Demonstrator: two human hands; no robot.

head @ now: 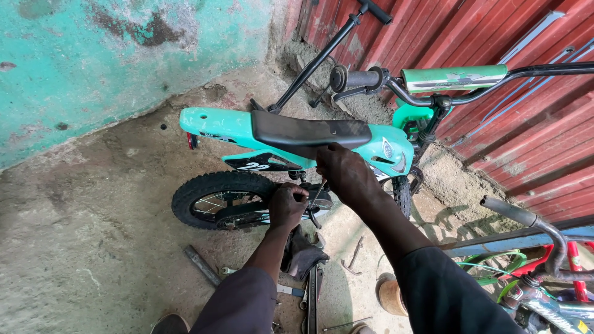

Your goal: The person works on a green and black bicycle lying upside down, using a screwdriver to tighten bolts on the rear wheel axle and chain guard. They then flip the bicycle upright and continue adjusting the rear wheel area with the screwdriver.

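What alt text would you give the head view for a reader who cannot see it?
Both hands work at the middle of a small teal children's bicycle with a black seat: the left hand by the rear wheel, the right hand under the seat. Tools lie on the concrete floor.

Bare concrete floor (93, 247) left of rear wheel (216, 199)

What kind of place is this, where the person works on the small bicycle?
Probably an informal outdoor bicycle repair spot: a small teal bicycle on a rough concrete floor, loose tools lying there, and another bicycle beside a red metal wall.
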